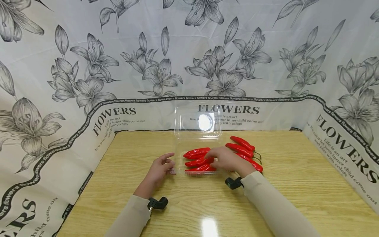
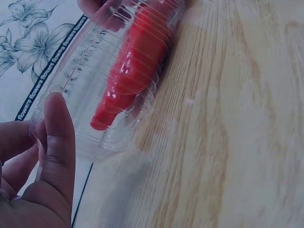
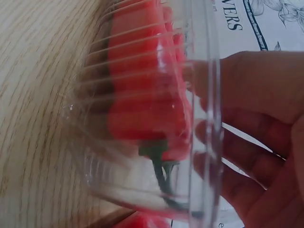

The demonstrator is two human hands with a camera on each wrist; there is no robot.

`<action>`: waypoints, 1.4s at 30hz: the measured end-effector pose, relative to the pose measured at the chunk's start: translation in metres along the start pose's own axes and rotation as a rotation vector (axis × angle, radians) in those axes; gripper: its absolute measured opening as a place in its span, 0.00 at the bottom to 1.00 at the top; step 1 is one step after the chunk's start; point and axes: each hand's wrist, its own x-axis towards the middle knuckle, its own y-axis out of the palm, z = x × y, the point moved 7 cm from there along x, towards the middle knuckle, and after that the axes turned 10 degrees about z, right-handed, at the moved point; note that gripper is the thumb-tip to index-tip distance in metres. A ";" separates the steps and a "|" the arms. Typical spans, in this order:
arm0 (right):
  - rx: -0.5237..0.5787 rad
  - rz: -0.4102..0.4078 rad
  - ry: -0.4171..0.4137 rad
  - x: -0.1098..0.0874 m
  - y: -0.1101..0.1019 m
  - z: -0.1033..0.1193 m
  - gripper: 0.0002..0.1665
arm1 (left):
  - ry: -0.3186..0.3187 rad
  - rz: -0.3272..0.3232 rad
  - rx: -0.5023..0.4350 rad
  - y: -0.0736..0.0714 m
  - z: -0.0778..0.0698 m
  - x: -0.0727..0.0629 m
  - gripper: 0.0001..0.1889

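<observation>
A clear plastic clamshell box [image 1: 181, 172] stands on the table with three red chili peppers [image 1: 196, 153] lying side by side inside. My left hand [image 1: 160, 168] is at the box's left edge, and in the left wrist view its thumb [image 2: 58, 137] and fingers pinch the rim. Over the right side of the box, my right hand [image 1: 226, 159] reaches in, fingertips right at the peppers' stem ends. Seen through the clear wall in the right wrist view, its fingers [image 3: 251, 152] are spread and loosely bent, with green stems [image 3: 161, 171] just below.
The box's transparent lid [image 1: 198, 123] stands raised at the back. To the right of the box, three more red peppers [image 1: 241, 149] lie on the wooden table [image 1: 183, 204]. A flower-printed cloth [image 1: 189, 65] hangs behind and along both sides.
</observation>
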 end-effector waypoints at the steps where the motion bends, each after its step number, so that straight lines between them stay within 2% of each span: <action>1: 0.000 0.011 -0.009 0.001 0.000 0.002 0.16 | 0.000 0.000 0.002 0.000 0.000 0.000 0.25; 12: 0.064 0.122 0.069 0.010 0.008 0.002 0.16 | -0.004 0.011 0.008 -0.001 0.000 0.001 0.25; 22: 0.035 0.176 0.042 0.015 0.019 0.004 0.17 | -0.021 0.018 0.005 -0.001 0.003 0.000 0.25; 28: 0.018 0.204 0.048 0.019 0.020 0.003 0.17 | -0.009 0.011 0.008 -0.001 0.002 -0.001 0.25; 34: 0.069 0.209 0.075 0.019 0.021 -0.003 0.18 | -0.014 0.004 0.013 -0.001 0.003 -0.001 0.25; 42: 0.082 0.198 0.082 0.016 0.014 -0.004 0.18 | -0.013 -0.006 0.032 -0.001 0.000 -0.001 0.25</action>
